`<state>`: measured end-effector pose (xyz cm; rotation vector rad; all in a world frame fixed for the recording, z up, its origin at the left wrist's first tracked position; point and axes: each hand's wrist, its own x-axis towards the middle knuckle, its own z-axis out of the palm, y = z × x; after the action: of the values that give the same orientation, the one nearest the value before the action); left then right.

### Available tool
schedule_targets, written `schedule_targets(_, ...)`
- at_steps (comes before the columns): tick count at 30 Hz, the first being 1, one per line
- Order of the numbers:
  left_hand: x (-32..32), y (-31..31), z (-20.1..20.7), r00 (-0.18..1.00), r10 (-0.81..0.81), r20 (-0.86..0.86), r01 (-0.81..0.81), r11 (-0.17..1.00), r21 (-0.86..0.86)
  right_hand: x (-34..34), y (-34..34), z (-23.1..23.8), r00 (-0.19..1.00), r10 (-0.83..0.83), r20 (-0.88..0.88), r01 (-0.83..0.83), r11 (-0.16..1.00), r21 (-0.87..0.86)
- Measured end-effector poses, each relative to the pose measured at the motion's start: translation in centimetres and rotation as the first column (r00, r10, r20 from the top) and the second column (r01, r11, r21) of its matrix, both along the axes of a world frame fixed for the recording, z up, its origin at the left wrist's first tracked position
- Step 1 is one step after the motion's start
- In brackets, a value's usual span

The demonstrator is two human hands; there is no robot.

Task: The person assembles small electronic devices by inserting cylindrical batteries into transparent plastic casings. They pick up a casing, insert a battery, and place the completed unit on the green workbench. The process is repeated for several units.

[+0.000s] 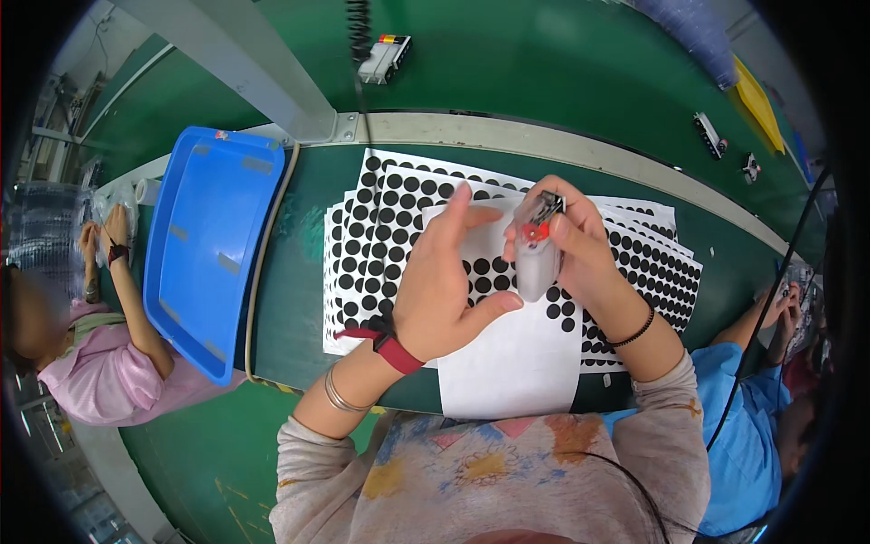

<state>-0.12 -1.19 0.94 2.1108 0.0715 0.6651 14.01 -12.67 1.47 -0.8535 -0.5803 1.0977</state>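
My right hand [584, 245] grips a small pale grey plastic device [538, 272] with a clear, dark-edged top and a red part near its middle. Its rounded lower end points toward me. To the left of it, my left hand [439, 295] is open, fingers stretched out and thumb apart, holding nothing. Both hands are above white sheets [362, 258] covered in rows of round black stickers. The front sheet [507, 372] has a large bare white area, with a few black dots left near the device.
A blue tray [204, 263] lies left, beside a beige cable [272, 227]. Behind the sheets runs a pale rail [507, 136] with a grey post [236, 54]. Similar devices [385, 62] lie on the green surface beyond. Co-workers sit on both sides; a coiled cord [359, 27] hangs above.
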Motion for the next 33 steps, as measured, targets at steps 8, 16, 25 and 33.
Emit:
schedule_targets(8,0.4,-0.9,0.6,0.984,0.088,-0.153,0.008,0.843,0.538,9.6,3.8,-1.0,0.871,-0.431,0.238,0.476,0.859,-0.187)
schedule_targets(16,0.7,-1.7,0.3,0.992,0.065,-0.111,0.014,0.802,0.597,21.1,8.2,-5.5,-0.075,0.009,0.997,0.822,0.566,0.057)
schedule_targets(25,1.3,-1.7,-0.5,0.987,0.087,-0.138,0.011,0.809,0.588,26.5,0.1,-4.6,-0.579,0.251,0.776,0.776,0.460,0.431)
schedule_targets(33,1.1,-1.7,-0.3,0.992,0.085,-0.097,-0.009,0.795,0.607,30.3,-13.4,-5.6,-0.344,0.296,0.891,0.901,-0.163,0.402)
